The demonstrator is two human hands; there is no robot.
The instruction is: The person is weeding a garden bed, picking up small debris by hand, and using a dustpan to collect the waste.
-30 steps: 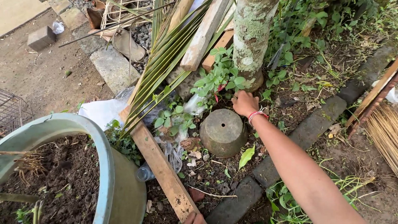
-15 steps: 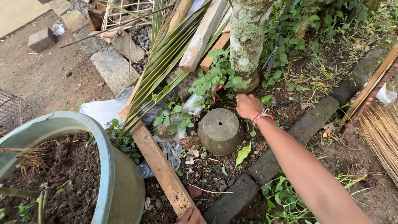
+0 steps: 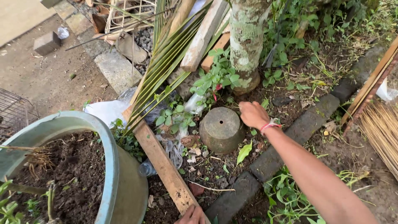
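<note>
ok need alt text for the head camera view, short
A person's right hand reaches over an upturned brown pot on the soil near a mossy tree trunk, while the left hand rests on the near end of a wooden plank. A large pale green planter filled with soil stands at lower left.

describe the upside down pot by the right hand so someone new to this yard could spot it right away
Start at the mossy tree trunk at the top. On the soil just below its base sits the overturned pot, right beside the right hand. It is a dull brownish pot, upside down, with a small drain hole in its flat base, far smaller than the big pale green planter at lower left.
</note>
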